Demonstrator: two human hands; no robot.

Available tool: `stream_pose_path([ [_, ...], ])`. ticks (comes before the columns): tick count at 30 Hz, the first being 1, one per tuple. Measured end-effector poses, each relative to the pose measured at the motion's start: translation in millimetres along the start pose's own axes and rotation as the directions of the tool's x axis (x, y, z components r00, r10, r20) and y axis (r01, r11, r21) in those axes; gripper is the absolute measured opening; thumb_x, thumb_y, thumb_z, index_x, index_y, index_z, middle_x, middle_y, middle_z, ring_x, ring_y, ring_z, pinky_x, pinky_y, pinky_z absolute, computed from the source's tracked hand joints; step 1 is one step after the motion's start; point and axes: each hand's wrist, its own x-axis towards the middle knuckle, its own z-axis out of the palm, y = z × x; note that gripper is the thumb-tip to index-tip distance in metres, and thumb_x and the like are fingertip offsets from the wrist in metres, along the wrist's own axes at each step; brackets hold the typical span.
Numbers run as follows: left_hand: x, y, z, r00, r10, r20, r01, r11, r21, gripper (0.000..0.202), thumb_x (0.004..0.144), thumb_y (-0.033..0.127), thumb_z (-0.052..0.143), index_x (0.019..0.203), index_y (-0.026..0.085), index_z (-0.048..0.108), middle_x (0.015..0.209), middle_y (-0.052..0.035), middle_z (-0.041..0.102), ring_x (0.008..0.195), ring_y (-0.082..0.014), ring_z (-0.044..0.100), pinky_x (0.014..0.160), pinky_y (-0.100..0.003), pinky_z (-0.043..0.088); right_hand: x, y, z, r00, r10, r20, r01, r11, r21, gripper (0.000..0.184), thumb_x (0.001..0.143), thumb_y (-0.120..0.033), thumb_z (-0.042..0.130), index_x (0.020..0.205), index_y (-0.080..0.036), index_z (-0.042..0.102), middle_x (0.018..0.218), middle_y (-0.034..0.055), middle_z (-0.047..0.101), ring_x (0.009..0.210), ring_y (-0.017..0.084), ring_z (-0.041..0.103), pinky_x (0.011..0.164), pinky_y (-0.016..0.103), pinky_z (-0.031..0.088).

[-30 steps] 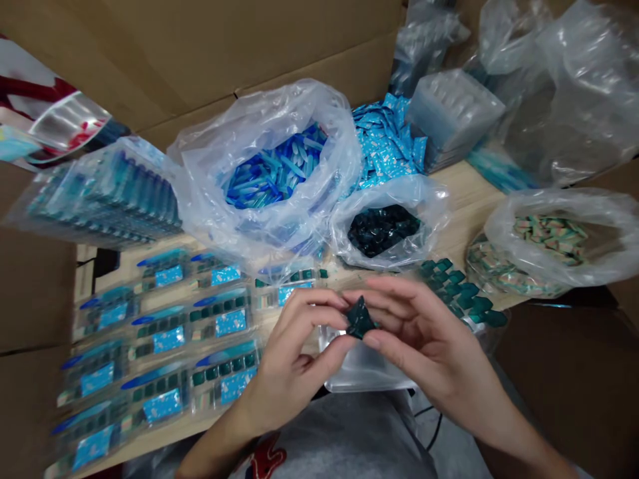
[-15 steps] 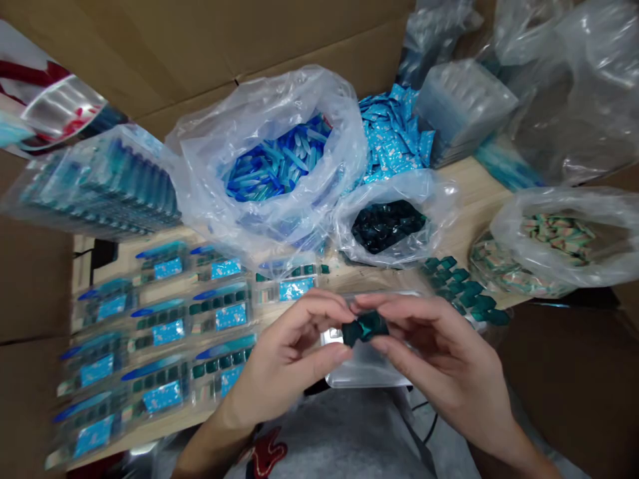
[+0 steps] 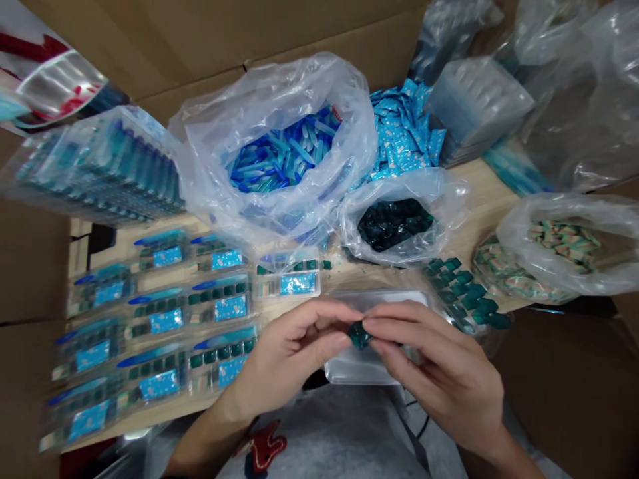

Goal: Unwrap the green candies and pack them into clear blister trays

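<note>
In front of my body, my left hand (image 3: 287,362) and my right hand (image 3: 444,362) meet with fingertips pinched round a small, shiny dark green piece (image 3: 358,336). Its far side is hidden behind the right fingers. Right below the hands lies a clear plastic tray (image 3: 349,371), partly covered by them. To the right of it, several faceted dark green pieces (image 3: 469,295) are lined up in rows. Beyond the hands stands a plastic bag (image 3: 349,247) with many more dark green pieces (image 3: 394,225) inside.
Filled clear packs (image 3: 230,307) with blue sticks and blue sachets cover the table's left side. Behind them are a stack of packs (image 3: 100,166), a big bag of blue sticks (image 3: 200,133), and loose sachets (image 3: 404,126). A bag of striped pieces (image 3: 514,219) stands right.
The fingers have closed further over the dark green piece, which showed wider before and is now mostly covered by the right fingers. The view has shifted slightly.
</note>
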Motion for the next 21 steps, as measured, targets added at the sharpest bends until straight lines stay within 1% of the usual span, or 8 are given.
stream_pose_path([
  [4,-3,-6,5.7,0.978,0.206,-0.041,-0.191,0.955,0.226,0.035,0.083,0.000,0.057,0.105,0.026,0.065,0.101,-0.0012,0.071,0.096,-0.0147,0.070,0.084,-0.024,0.058,0,3,6,0.998,0.054,-0.018,-0.053,0.998,0.032,0.032,0.085,-0.001,0.062,0.102,-0.025,0.072,0.102,0.0033,0.074,0.087,0.015,0.073,0.077,0.024,0.061],
  [6,-3,-11,8.9,0.969,0.242,-0.053,-0.221,0.941,0.255,0.033,0.083,-0.001,0.055,0.101,0.025,0.063,0.099,-0.0014,0.069,0.094,-0.0148,0.068,0.085,-0.025,0.057,0,5,8,0.996,0.084,-0.017,-0.083,0.995,0.059,0.032,0.085,-0.001,0.062,0.102,-0.026,0.072,0.101,0.0029,0.074,0.088,0.015,0.072,0.077,0.025,0.062],
  [10,-1,-16,10.6,0.977,0.196,-0.084,-0.180,0.968,0.173,0.022,0.086,0.003,0.058,0.095,0.023,0.062,0.093,-0.0014,0.068,0.088,-0.0141,0.069,0.078,-0.023,0.058,-3,11,7,0.990,0.139,0.007,-0.138,0.975,0.176,0.030,0.084,-0.009,0.069,0.107,-0.029,0.072,0.104,0.0026,0.072,0.095,0.016,0.071,0.082,0.027,0.060],
  [13,0,-15,10.1,0.978,0.189,-0.088,-0.182,0.980,0.082,0.013,0.087,0.009,0.064,0.089,0.022,0.064,0.093,-0.0019,0.065,0.086,-0.0136,0.068,0.072,-0.021,0.057,-4,13,6,0.993,0.107,0.055,-0.117,0.970,0.214,0.034,0.084,-0.013,0.072,0.112,-0.030,0.070,0.109,0.0036,0.072,0.100,0.018,0.070,0.086,0.031,0.060],
  [16,1,-13,10.7,0.982,0.183,-0.057,-0.178,0.981,0.077,0.011,0.088,0.011,0.066,0.085,0.022,0.065,0.088,-0.0004,0.065,0.080,-0.0119,0.067,0.070,-0.020,0.055,-5,14,5,0.995,0.084,0.059,-0.095,0.967,0.235,0.030,0.084,-0.016,0.073,0.110,-0.030,0.071,0.105,0.0027,0.073,0.095,0.017,0.070,0.082,0.029,0.060],
  [19,1,-12,8.3,0.984,0.177,0.024,-0.179,0.974,0.138,0.014,0.090,0.011,0.063,0.095,0.023,0.068,0.091,-0.0005,0.068,0.084,-0.0124,0.067,0.076,-0.022,0.056,-7,16,1,0.992,0.126,0.031,-0.130,0.971,0.202,0.021,0.085,-0.022,0.073,0.104,-0.029,0.071,0.097,0.0022,0.073,0.088,0.017,0.071,0.076,0.029,0.060],
  [20,0,-13,5.3,0.986,0.165,0.028,-0.168,0.975,0.146,0.018,0.090,0.011,0.063,0.102,0.024,0.068,0.095,-0.0011,0.070,0.087,-0.0131,0.068,0.078,-0.024,0.056,-7,16,-2,0.988,0.151,0.023,-0.153,0.974,0.164,0.018,0.086,-0.023,0.073,0.103,-0.029,0.071,0.095,0.0023,0.074,0.087,0.018,0.071,0.075,0.030,0.061],
  [21,0,-15,1.0,0.988,0.154,0.003,-0.153,0.977,0.146,0.024,0.091,0.012,0.062,0.110,0.026,0.066,0.100,-0.0013,0.071,0.089,-0.0136,0.069,0.080,-0.025,0.057,-8,17,-5,0.985,0.171,0.023,-0.172,0.979,0.111,0.017,0.085,-0.025,0.073,0.102,-0.029,0.071,0.093,0.0025,0.074,0.086,0.019,0.071,0.073,0.031,0.061],
])
